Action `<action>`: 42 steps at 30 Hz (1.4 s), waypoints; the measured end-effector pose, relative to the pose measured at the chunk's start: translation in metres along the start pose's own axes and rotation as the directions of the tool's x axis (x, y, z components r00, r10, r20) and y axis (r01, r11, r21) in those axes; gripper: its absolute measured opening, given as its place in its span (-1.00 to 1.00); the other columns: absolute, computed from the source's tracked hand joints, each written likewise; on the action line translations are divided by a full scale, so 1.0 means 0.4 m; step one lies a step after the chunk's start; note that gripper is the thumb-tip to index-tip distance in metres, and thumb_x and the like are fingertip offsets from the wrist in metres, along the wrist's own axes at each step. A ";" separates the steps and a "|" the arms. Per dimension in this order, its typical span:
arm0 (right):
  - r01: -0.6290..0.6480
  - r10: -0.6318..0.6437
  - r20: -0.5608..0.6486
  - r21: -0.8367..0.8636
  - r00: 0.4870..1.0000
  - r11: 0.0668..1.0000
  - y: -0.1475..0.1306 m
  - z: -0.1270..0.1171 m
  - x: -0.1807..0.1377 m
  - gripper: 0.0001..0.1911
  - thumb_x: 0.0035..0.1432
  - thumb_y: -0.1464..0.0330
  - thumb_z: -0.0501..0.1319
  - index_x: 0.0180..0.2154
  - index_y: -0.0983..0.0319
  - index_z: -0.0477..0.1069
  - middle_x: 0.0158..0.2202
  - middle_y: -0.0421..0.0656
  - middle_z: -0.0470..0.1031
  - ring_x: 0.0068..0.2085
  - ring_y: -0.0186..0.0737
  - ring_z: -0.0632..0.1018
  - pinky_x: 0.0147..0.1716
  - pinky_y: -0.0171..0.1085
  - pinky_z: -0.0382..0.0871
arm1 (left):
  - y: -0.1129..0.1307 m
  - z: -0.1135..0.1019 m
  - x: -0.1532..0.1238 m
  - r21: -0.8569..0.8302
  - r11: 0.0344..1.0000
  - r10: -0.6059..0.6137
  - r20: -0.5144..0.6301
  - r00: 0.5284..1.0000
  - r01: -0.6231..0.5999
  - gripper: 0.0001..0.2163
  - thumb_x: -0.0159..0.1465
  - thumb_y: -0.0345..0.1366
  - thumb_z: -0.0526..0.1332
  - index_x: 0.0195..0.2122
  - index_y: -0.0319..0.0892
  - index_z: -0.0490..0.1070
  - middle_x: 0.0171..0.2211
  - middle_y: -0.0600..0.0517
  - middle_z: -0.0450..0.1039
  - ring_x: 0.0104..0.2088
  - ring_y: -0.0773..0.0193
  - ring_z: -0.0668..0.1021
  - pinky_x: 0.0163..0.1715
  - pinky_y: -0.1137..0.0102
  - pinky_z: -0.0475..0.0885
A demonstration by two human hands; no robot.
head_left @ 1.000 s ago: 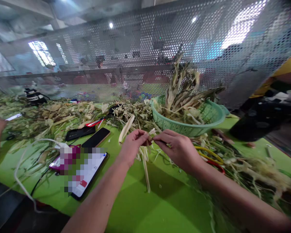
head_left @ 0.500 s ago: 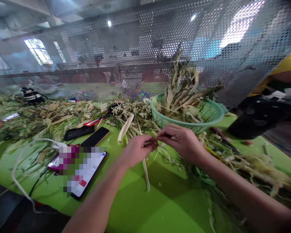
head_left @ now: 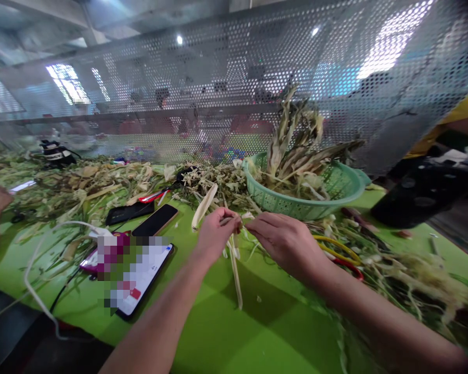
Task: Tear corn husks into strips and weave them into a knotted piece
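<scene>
Stalk (head_left: 236,265) pinched between left hand (head_left: 215,236) and right hand (head_left: 286,241), hanging below.

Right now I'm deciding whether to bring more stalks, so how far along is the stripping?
Done: loose husks lie heaped along the far side of the table; a green basket holds a bundle, stripped or not I cannot tell. In hand: the left hand and right hand pinch one pale stalk. Left: the tangle of stalks to the right looks unworked, so probably a fair share.

Green table (head_left: 234,337), husks (head_left: 101,179), phones (head_left: 155,221), basket (head_left: 296,208)
</scene>
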State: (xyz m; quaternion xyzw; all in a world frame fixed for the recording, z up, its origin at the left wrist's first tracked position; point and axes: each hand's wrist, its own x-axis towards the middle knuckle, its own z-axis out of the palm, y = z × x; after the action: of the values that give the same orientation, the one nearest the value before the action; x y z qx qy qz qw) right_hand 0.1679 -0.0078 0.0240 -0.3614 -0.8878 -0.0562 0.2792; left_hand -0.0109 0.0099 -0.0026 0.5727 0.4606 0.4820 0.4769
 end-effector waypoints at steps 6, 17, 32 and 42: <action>0.041 -0.042 0.018 0.052 0.999 0.998 0.014 -0.008 0.007 -0.78 0.29 0.44 0.07 -0.27 0.25 0.50 -0.36 -0.07 0.51 -0.32 -0.22 0.51 -0.27 -0.28 0.34 | 0.024 0.009 -0.027 0.545 0.802 0.192 0.153 0.969 -0.245 -0.91 0.21 -0.36 0.16 -0.32 -0.17 0.46 -0.35 0.01 0.52 -0.36 0.27 0.49 -0.34 0.40 0.30; -0.310 0.367 -0.004 0.529 0.930 0.790 0.053 0.013 0.010 -0.82 0.15 0.25 0.25 -0.39 0.23 0.49 -0.45 -0.18 0.50 -0.40 -0.25 0.48 -0.37 -0.30 0.33 | 0.006 0.008 -0.008 -0.414 0.904 -0.041 0.169 0.985 0.109 -0.78 0.12 -0.22 0.35 -0.32 -0.24 0.41 -0.44 0.06 0.47 -0.44 0.41 0.49 -0.33 0.47 0.39; -0.151 0.148 0.031 0.268 0.989 0.952 0.042 -0.015 0.008 -0.82 0.24 0.37 0.14 -0.32 0.24 0.51 -0.35 -0.10 0.51 -0.32 -0.23 0.49 -0.30 -0.29 0.32 | 0.016 0.012 -0.026 0.267 0.948 0.111 0.234 0.966 -0.174 -0.90 0.18 -0.30 0.23 -0.33 -0.20 0.48 -0.37 0.00 0.50 -0.37 0.30 0.48 -0.34 0.41 0.34; -0.384 0.442 0.041 0.572 0.896 0.725 0.017 0.025 0.009 -0.78 0.13 0.21 0.25 -0.42 0.23 0.49 -0.48 -0.19 0.47 -0.41 -0.26 0.45 -0.40 -0.30 0.29 | -0.001 0.018 -0.007 -0.433 0.894 -0.083 0.092 0.992 0.114 -0.79 0.11 -0.22 0.34 -0.37 -0.23 0.38 -0.49 0.09 0.42 -0.46 0.41 0.45 -0.37 0.48 0.34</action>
State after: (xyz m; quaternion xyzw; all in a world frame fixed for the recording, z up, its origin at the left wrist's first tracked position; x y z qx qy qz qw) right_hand 0.1658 0.0024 0.0167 -0.4475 -0.7458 0.2556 0.4222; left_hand -0.0040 0.0063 -0.0038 0.4438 0.3520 0.5277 0.6330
